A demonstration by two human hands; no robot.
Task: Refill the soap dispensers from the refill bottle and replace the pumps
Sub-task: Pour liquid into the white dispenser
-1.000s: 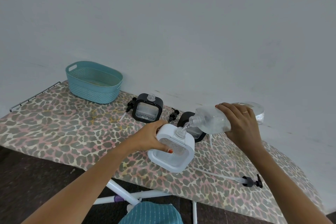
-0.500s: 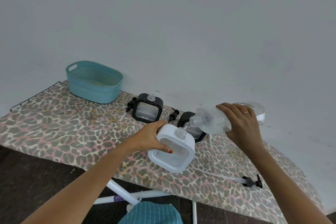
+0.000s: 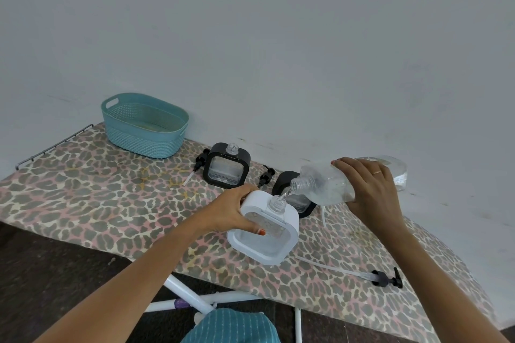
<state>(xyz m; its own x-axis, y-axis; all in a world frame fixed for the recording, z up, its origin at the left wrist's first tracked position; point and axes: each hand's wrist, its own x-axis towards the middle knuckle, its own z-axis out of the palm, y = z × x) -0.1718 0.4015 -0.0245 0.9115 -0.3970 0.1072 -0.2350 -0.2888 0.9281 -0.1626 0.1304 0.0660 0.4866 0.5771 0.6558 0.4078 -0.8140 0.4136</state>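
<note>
White square soap dispenser (image 3: 267,245): at the near edge of the board, pump off, clear threaded neck open. I cannot tell whether its base sits flat.
Clear plastic refill bottle (image 3: 323,185): held nearly level, with its mouth just above the dispenser's neck. I see a thin clear stream running between the two.
Left hand (image 3: 231,211): fingers curled round the white dispenser's upper left corner, thumb laid across its front window.
Right hand (image 3: 370,189): fingers wrapped over the bottle's body, with a ring on one finger.
Black square dispenser (image 3: 226,168): upright near the wall, neck open, some clear liquid low in its window.
Second black dispenser (image 3: 281,179): largely hidden behind the bottle and the white dispenser.
Black pumps: one (image 3: 200,162) lies just left of the upright black dispenser, one (image 3: 264,177) between the two black ones, and one with a long tube (image 3: 386,278) near the right front edge.
Teal woven plastic basket (image 3: 142,133): far left, against the wall.
Leopard-print ironing board (image 3: 83,198): bears all of the above.
</note>
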